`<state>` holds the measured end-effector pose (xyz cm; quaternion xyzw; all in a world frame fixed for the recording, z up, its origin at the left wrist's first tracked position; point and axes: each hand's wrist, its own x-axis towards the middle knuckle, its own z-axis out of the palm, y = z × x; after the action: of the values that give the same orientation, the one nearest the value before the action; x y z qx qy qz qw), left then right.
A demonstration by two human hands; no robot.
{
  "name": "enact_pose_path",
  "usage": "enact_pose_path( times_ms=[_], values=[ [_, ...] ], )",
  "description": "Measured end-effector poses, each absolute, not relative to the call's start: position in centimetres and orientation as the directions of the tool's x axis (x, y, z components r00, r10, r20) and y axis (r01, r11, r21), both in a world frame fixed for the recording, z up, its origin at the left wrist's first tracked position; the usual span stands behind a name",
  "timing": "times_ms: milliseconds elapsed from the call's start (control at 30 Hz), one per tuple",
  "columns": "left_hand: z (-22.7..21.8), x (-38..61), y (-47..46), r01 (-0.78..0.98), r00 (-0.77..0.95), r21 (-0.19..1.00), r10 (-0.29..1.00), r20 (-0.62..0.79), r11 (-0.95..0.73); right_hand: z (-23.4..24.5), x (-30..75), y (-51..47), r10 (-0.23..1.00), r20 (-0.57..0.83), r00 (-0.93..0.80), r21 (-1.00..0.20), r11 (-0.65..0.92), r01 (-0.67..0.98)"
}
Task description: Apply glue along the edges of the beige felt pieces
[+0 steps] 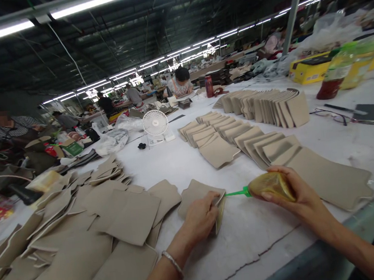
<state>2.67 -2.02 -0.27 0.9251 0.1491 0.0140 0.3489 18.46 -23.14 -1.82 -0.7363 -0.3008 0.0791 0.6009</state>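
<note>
In my right hand [298,197] is a squeeze bottle [267,187] of yellowish liquid, lying almost level. Its long green nozzle points left, and the tip meets the edge of a beige leather-like piece [195,190]. My left hand [201,216] is closed on that piece, fingers pressing near its right edge, where part of it bends up from the table. Left of this hand lies a loose heap of similar beige pieces [131,212]. Beyond the bottle, more beige pieces [254,142] overlap in fanned rows, with a large piece [327,176] at the near end.
A small white fan [155,124] stands on the white table [235,250]. At the right are glasses [334,117], a drink bottle [337,73] and a yellow box [309,69]. Several people work at other tables, one person [5,128] at far left. The table edge [359,220] runs along the near right.
</note>
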Motion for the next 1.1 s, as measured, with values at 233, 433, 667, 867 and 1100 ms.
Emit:
enact_pose_path(
  times_ms=[233,433,667,867,1100],
  values=[
    [-0.5,2.6,-1.7,0.237,0.962,0.673,0.266,-0.062,-0.700,-3.1,19.0,-22.2,0.566,0.193,0.802,-0.960,-0.059,0.273],
    [-0.7,2.6,-1.7,0.237,0.962,0.675,0.266,-0.063,-0.698,-3.1,17.6,-22.4,0.537,0.161,0.828,-0.967,-0.081,0.240],
    [-1.2,2.4,-1.5,0.226,0.962,0.684,0.271,-0.043,-0.694,-3.5,18.0,-22.3,0.546,0.123,0.829,-0.983,-0.049,0.178],
    [-1.2,2.5,-1.2,0.210,0.961,0.741,0.273,-0.037,-0.638,-4.0,17.7,-22.4,0.501,0.109,0.858,-0.987,-0.045,0.152],
    [-1.5,2.4,-1.2,0.196,0.960,0.737,0.280,-0.009,-0.647,-3.3,17.0,-22.1,0.523,0.068,0.850,-0.994,-0.038,0.103]
  ],
)
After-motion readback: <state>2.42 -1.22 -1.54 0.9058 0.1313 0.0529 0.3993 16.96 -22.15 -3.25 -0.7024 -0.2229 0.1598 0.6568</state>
